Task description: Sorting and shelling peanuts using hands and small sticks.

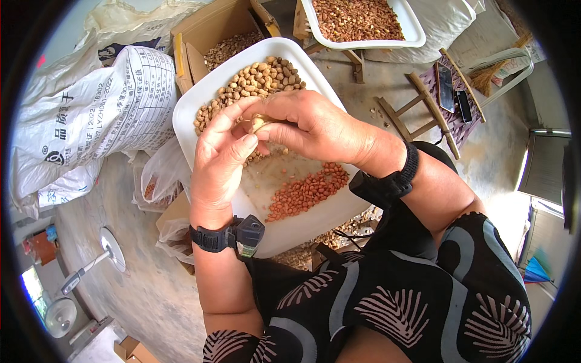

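My left hand (222,154) and my right hand (313,122) meet above a white plastic tray (181,118). Between their thumbs and fingers they grip a pale peanut pod (257,123); how far its shell is split cannot be told. Unshelled peanuts (254,79) lie piled at the far side of the tray, partly behind my fingers. Nearer to me, on the right, is a heap of reddish shelled peanut kernels (304,190). Small bits lie scattered on the tray floor between the two piles. Each wrist wears a black strap with a device.
Beyond the tray stand a cardboard box (195,29) of shells and a second white tray (415,36) of kernels. Woven sacks (104,109) lean at left, above a plastic bag (165,168). A small stool (435,100) holding a phone is at right. Shells (327,236) lie below the tray.
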`<state>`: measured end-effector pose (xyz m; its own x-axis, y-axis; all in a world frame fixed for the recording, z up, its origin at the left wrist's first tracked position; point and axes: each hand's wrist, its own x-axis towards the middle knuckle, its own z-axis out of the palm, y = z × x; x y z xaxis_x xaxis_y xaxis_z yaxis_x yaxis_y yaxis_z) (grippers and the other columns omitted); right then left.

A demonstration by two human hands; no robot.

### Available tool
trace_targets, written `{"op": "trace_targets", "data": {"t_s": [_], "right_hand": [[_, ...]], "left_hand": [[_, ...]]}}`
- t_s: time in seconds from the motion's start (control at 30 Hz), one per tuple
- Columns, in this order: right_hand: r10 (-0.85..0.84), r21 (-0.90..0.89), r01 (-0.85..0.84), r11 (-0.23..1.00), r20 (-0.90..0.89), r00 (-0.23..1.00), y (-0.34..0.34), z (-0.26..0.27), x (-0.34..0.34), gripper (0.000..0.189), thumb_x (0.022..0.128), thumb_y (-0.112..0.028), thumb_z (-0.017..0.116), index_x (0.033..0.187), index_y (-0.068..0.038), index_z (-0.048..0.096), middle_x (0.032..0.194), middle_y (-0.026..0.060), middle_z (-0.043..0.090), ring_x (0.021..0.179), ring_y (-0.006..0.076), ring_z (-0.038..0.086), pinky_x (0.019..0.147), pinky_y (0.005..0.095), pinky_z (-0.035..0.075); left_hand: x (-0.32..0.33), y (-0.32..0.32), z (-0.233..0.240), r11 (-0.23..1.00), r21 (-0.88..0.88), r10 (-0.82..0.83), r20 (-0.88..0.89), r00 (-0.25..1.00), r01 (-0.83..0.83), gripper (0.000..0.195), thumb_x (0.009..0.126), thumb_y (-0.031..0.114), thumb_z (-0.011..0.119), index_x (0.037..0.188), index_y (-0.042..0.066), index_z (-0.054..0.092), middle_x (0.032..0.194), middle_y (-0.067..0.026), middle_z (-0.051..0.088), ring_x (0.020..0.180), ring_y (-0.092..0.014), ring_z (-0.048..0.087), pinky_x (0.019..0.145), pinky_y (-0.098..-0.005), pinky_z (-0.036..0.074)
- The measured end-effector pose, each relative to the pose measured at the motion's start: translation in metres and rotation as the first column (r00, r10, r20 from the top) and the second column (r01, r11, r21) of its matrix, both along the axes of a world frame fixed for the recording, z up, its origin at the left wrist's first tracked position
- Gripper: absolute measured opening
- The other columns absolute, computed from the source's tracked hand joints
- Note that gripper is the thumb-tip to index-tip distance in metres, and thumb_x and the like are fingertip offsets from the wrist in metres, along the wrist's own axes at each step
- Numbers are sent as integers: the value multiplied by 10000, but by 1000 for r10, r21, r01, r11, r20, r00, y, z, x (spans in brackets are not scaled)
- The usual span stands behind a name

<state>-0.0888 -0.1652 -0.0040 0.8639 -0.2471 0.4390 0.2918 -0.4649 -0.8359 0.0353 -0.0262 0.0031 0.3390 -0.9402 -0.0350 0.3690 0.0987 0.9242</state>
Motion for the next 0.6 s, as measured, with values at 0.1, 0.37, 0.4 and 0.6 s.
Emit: {"op": "trace_targets", "data": {"t_s": [0.1, 0.37, 0.4, 0.6], "right_hand": [[-9, -48, 10, 999, 39, 999, 2, 3, 1, 172, 849, -162, 621, 942, -18, 622, 815, 160, 643, 768, 361, 622, 668, 410, 487], [17, -75, -12, 997, 57, 998, 3, 2, -2, 196, 850, -169, 620, 980, -24, 625, 815, 160, 634, 772, 365, 617, 670, 426, 484], [27, -79, -22, 997, 57, 998, 3, 3, -2, 214, 848, -173, 623, 1004, -27, 627, 814, 160, 632, 773, 364, 616, 671, 429, 481], [-34, -295, 34, 955, 7, 999, -5, 9, -1, 304, 856, -176, 638, 1116, -23, 602, 862, 143, 632, 793, 335, 626, 699, 391, 501]], "left_hand": [[2, 1, -6, 1000, -30, -8, -1, 1000, 8, 456, 842, 54, 622, 1268, -29, 481, 1133, -94, 585, 929, -135, 581, 775, -269, 505], [6, 1, -12, 990, -134, -49, -32, 998, 45, 454, 816, 46, 661, 1237, -29, 507, 1113, -92, 600, 916, -135, 589, 774, -255, 503], [3, 1, -10, 990, -133, -46, -30, 998, 42, 454, 816, 46, 661, 1237, -29, 507, 1113, -92, 600, 916, -135, 589, 774, -255, 503], [-1, -2, 1, 996, -84, -12, -169, 986, -2, 323, 882, 133, 613, 1155, -6, 511, 985, -65, 608, 869, -128, 587, 766, -260, 494]]}}
